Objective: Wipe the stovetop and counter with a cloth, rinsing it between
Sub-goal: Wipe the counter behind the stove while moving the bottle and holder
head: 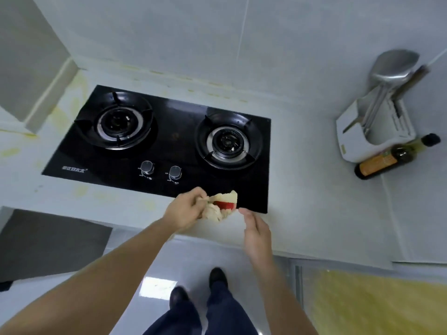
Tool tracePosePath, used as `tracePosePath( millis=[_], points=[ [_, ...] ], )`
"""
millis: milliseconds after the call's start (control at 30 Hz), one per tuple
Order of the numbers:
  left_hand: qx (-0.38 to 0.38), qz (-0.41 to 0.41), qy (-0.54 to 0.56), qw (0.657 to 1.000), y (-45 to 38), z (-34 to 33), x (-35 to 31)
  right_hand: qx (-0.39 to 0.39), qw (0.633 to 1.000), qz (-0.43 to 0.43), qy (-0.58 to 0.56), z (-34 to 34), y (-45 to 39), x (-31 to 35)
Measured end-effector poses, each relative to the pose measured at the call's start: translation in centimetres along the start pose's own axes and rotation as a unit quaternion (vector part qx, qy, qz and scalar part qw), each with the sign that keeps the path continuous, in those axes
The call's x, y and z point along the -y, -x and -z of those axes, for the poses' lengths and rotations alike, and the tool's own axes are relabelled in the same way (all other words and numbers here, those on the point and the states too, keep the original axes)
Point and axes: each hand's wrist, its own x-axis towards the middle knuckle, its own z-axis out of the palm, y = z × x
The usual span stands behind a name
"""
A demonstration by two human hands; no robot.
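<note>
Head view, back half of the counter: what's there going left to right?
Left burner → left knob → right knob → right burner → white utensil holder with a metal ladle → dark oil bottle at the holder's near right.

Pale tiled wall (217, 32) (glossy floor (135, 274))

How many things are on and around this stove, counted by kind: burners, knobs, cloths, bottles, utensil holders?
Burners: 2
Knobs: 2
Cloths: 1, gripped by the left hand
Bottles: 1
Utensil holders: 1
Total: 7
</note>
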Motion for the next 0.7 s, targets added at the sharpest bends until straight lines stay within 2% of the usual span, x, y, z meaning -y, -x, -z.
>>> tracePosePath(
  millis=[67,133,300,467,567,633,700],
  points=[
    [-0.046,0.027,0.201,0.978,1.5,2.1,-3.0,0.005,1.000,0.010,-0.021,0.4,-0.1,1.4],
    [-0.098,0.039,0.344,0.933,3.8,4.5,-6.2,0.054,0.997,0.036,-0.034,0.4,0.0,3.7],
    [-0.140,-0.029,0.569,0.810,10.3,9.6,-11.3,0.205,0.970,0.115,-0.055,-3.9,0.1,11.4],
    [-0.251,-0.110,0.648,0.711,16.5,15.5,-11.5,0.376,0.910,0.167,-0.042,-12.1,4.6,17.6],
    [-0.375,-0.124,0.643,0.656,21.1,19.5,-8.6,0.477,0.862,0.166,-0.042,-18.2,9.4,18.2],
    [-0.448,-0.135,0.644,0.606,24.5,22.0,-6.0,0.518,0.841,0.155,-0.021,-22.6,12.9,17.7],
    [-0.491,-0.145,0.639,0.574,27.8,24.1,-3.0,0.529,0.832,0.167,-0.006,-27.0,15.5,16.9]
  ],
)
